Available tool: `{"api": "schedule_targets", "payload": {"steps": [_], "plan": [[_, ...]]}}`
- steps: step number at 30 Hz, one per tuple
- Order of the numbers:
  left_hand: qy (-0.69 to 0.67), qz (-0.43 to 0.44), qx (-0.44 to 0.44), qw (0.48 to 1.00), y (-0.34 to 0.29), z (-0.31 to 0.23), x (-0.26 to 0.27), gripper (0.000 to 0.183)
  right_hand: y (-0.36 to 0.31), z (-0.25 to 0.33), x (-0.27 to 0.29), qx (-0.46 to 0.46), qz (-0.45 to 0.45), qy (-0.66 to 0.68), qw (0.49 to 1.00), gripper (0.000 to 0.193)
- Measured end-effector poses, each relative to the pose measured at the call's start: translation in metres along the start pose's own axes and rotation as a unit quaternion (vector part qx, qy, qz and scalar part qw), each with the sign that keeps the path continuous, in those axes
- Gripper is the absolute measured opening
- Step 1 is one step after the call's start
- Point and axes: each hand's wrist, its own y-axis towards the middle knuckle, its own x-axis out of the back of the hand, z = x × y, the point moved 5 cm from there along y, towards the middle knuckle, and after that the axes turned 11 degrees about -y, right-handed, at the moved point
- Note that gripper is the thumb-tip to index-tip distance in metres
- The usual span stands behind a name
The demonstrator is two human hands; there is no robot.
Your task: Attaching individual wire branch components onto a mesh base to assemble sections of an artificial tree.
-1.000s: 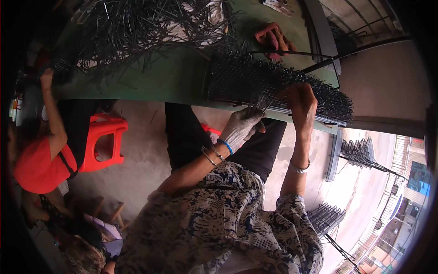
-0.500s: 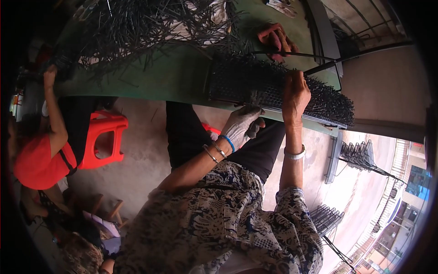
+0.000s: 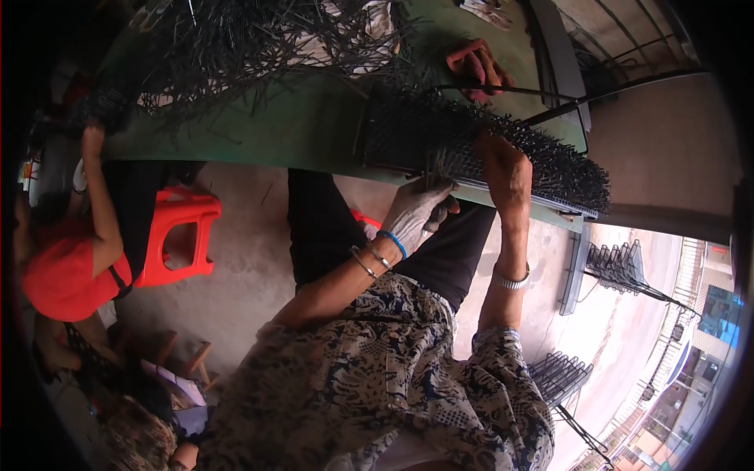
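My left hand (image 3: 418, 207), in a grey glove, is closed round a small bundle of thin dark strips (image 3: 442, 163) whose ends stick up past its fingers. It is at the near edge of a long black perforated board (image 3: 393, 145). Many short dark pieces (image 3: 565, 169) stand up from this board, thickest toward the right. My bare right hand (image 3: 506, 173) is over the board's middle, its fingers bent together and pointing down among the standing pieces. Shadow hides its fingertips, so whatever they pinch cannot be made out.
On the green table (image 3: 259, 141), a large heap of dark strips (image 3: 259, 47) lies on pale cloth. Behind the board are a reddish-brown glove (image 3: 475, 67) and a black metal rod (image 3: 613, 94). A co-worker in red (image 3: 71, 275) sits left beside a red stool (image 3: 184, 228).
My right hand has shifted slightly down and tilted, its fingers now reaching left over the board. My left hand stays nearly still with its bundle. The co-worker's arm has moved slightly.
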Motion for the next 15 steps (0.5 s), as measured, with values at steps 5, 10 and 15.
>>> {"api": "schedule_targets", "payload": {"steps": [5, 10, 15], "plan": [[0.041, -0.004, -0.020, 0.999, 0.000, -0.002, -0.011, 0.019, -0.016, 0.005, -0.007, -0.090, 0.169, 0.273, 0.943, 0.008], [0.065, -0.035, 0.028, 0.997, 0.006, 0.005, -0.001, 0.028, -0.006, -0.002, 0.020, -0.087, -0.026, 0.140, 0.986, 0.006], [0.054, -0.032, 0.030, 0.998, 0.009, 0.009, 0.001, 0.026, 0.005, 0.001, 0.024, -0.037, -0.198, 0.003, 0.979, 0.005]]}}
